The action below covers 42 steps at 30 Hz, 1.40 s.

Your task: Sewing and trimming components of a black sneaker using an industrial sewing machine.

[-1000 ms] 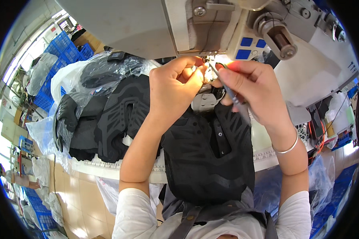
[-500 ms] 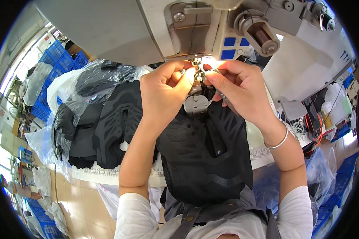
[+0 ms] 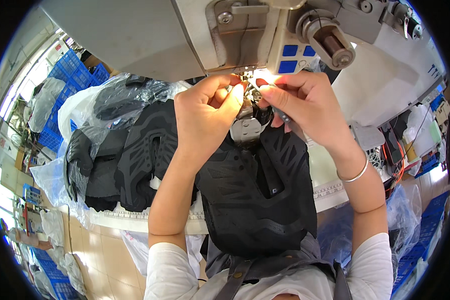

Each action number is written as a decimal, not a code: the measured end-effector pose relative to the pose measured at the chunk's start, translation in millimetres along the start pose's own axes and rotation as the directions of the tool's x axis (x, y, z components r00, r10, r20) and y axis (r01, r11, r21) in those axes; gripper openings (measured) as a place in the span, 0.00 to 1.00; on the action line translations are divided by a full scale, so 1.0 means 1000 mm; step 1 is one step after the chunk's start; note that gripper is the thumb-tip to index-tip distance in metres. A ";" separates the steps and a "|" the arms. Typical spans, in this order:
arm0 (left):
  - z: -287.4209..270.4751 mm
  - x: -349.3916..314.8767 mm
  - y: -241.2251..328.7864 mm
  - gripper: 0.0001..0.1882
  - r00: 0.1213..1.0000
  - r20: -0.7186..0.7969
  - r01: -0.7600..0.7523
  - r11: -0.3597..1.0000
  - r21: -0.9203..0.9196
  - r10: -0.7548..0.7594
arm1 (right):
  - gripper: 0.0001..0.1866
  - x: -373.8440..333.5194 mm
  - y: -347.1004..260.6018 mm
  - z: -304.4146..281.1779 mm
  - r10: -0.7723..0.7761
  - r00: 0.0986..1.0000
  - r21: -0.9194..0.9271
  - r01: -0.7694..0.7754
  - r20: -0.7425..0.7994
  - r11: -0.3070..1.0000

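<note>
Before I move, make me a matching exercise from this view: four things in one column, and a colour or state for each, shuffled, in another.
Things:
1. Right hand
2. Bangle
3. Thread spool
4. Workpiece between the forearms

Descriptions:
A. brown, mounted on the machine
B. black, with an opening in it
C. holding a slim grey tool
D. silver and ring-shaped

Pairs: 1-C, 2-D, 3-A, 4-B

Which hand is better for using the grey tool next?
Probably the right hand: it holds the grey tool, angled toward the lit spot beneath the sewing machine. The left hand, close by, shows no tool.
</note>
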<state>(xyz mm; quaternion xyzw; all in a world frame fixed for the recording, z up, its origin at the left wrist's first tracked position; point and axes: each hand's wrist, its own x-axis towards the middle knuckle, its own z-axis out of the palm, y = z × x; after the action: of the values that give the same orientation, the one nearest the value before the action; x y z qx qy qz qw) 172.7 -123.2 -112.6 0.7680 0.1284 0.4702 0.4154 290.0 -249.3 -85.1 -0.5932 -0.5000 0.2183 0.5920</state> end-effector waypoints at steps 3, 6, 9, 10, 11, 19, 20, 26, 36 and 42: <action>0.000 0.000 0.003 0.04 0.999 0.017 -0.028 0.999 0.020 0.027 | 0.13 0.001 -0.003 -0.002 0.048 0.997 -0.013 -0.047 0.056 0.999; 0.001 0.000 0.003 0.04 1.000 0.015 -0.028 1.000 -0.001 0.028 | 0.13 0.001 0.002 0.002 -0.034 0.999 -0.035 0.035 0.031 0.999; 0.001 -0.001 0.005 0.04 1.000 0.017 -0.007 1.000 -0.015 0.007 | 0.14 0.002 0.001 0.002 0.028 0.999 -0.043 -0.027 0.033 0.999; 0.001 0.000 0.005 0.04 1.000 0.017 -0.004 1.000 -0.020 0.005 | 0.15 0.002 -0.003 0.002 0.045 0.999 -0.038 -0.044 0.022 0.998; 0.001 0.000 0.005 0.04 1.000 0.027 0.004 1.000 -0.029 -0.004 | 0.15 0.002 -0.006 0.003 0.061 0.998 -0.033 -0.061 0.010 0.998; 0.000 0.000 0.005 0.04 1.000 0.012 -0.025 1.000 0.000 0.025 | 0.13 0.005 -0.009 0.002 0.318 0.944 0.369 -0.328 0.091 0.870; -0.001 0.000 0.005 0.04 1.000 0.012 -0.019 1.000 -0.001 0.019 | 0.13 0.005 -0.010 0.002 0.345 0.934 0.382 -0.353 0.091 0.854; 0.002 0.000 0.005 0.04 0.999 0.019 -0.030 1.000 0.006 0.030 | 0.12 0.002 -0.010 0.007 0.289 0.957 0.199 -0.279 -0.022 0.939; -0.006 -0.001 0.001 0.07 0.998 0.064 0.000 1.000 0.029 -0.002 | 0.13 -0.003 0.007 0.001 0.179 0.979 0.137 -0.191 0.095 0.972; -0.017 -0.001 0.005 0.08 0.994 0.107 -0.001 0.998 0.061 -0.006 | 0.13 -0.024 0.032 0.020 -0.237 0.932 -0.103 0.216 -0.274 0.971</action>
<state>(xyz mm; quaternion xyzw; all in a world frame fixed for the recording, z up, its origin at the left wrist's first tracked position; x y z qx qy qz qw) 156.6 -118.0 -105.9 0.8042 0.1211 0.4237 0.3988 274.5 -253.7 -126.6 -0.5774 -0.4822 0.0431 0.6574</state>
